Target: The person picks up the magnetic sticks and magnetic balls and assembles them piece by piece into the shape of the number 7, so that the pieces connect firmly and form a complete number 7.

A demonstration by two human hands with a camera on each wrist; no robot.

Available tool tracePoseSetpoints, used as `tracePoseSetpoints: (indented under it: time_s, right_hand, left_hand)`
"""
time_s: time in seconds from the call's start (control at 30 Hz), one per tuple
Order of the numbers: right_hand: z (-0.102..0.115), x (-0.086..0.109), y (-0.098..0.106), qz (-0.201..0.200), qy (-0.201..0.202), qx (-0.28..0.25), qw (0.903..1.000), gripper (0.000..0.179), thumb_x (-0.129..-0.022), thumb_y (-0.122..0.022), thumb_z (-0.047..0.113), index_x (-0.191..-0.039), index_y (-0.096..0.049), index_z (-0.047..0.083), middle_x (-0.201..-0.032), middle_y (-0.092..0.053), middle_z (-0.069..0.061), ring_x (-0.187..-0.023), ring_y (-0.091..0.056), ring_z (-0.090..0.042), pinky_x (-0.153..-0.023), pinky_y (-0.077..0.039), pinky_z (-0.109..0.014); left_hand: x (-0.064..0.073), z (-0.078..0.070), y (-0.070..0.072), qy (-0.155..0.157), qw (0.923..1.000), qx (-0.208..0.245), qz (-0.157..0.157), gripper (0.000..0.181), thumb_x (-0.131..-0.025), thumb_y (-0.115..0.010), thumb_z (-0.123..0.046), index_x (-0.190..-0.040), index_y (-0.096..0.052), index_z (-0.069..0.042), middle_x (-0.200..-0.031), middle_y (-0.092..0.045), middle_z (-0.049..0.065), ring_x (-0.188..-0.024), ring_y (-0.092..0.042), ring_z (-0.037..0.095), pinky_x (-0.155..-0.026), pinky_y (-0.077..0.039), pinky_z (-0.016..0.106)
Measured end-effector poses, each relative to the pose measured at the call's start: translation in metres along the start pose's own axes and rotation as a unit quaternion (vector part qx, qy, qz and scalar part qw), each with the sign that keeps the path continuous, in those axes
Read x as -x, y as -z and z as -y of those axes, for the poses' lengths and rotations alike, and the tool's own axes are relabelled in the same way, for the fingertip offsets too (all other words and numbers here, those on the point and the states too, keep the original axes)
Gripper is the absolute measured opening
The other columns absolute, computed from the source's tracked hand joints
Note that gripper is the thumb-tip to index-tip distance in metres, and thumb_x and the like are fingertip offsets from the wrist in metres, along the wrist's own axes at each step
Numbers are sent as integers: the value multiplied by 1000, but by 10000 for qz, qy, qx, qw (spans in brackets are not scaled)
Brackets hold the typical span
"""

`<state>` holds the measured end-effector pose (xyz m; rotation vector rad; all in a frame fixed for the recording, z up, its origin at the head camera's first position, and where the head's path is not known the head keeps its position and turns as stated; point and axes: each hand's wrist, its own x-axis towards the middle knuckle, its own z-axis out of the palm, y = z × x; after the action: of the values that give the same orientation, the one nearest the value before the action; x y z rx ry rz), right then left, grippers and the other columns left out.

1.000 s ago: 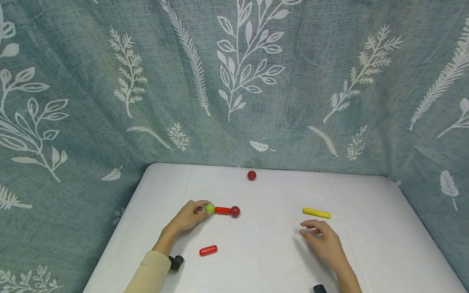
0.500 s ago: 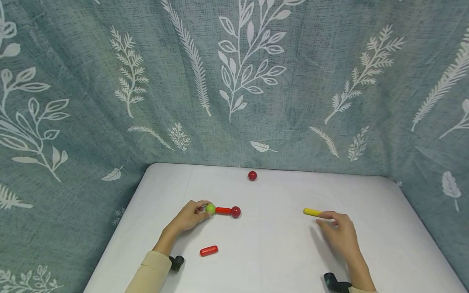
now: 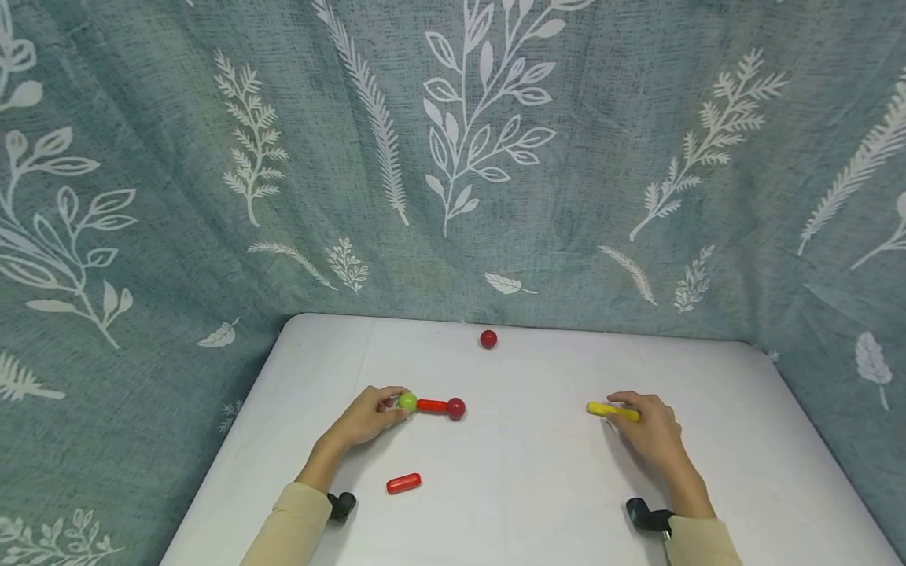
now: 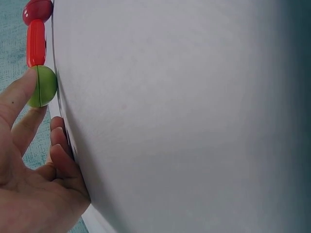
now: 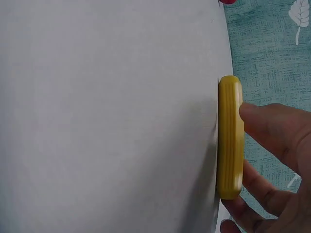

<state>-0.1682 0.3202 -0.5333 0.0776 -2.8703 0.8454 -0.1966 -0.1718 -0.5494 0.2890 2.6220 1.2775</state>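
My left hand (image 3: 370, 415) pinches a green ball (image 4: 44, 86) between thumb and fingertips. A short red rod (image 3: 432, 406) joins that ball to a dark red ball (image 3: 456, 409), all lying on the white table (image 3: 510, 503). At the right, my right hand (image 3: 653, 427) has its thumb and fingers around a ridged yellow rod (image 5: 230, 138), longer than the red one. The rod lies on the tabletop, its thumb side showing in the right wrist view; its far side is hidden there.
A loose red rod (image 3: 403, 483) lies in front of my left hand. Another red ball (image 3: 488, 339) sits near the table's back edge. A green curtain (image 3: 453, 157) with white leaf prints hangs behind. Black wrist cameras (image 3: 640, 515) stick out beside my forearms.
My right hand has moved right and a little away from me, from beside the yellow rod to a grip on it. My left hand keeps its hold on the green ball.
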Motion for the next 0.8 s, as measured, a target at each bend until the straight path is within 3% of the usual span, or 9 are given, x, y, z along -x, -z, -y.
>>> tracePoseSetpoints:
  time_s: [0.2, 0.57, 0.8]
  right_hand:
    - [-4, -4, -2, 387, -42, 110, 9992, 28, -86, -78, 14, -114, -75, 11, -117, -64, -25, -103, -54, -49, -73, -36, -64]
    - [-6, -6, -5, 337, -49, 228, 9992, 25, -85, -77, 10, -110, -75, 11, -116, -65, -25, -103, -54, -50, -73, -33, -62]
    - [5, -4, 0, 361, 7, 175, 9992, 27, -86, -77, 12, -113, -74, 14, -117, -66, -22, -102, -55, -48, -73, -31, -61]
  left_hand:
    - [-1, 1, -1, -25, 10000, -39, -5, 34, -93, -74, -24, -125, -70, -16, -88, -50, 3, -79, -43, 18, -64, -36, 34]
    - [0, -2, -1, -4, 10000, -54, -41, 33, -93, -73, -22, -126, -70, -16, -90, -50, 3, -78, -43, 18, -64, -36, 34]
    - [2, -3, 0, 32, 10000, -7, -8, 34, -93, -73, -21, -126, -70, -16, -89, -50, 4, -77, -43, 18, -63, -36, 34]
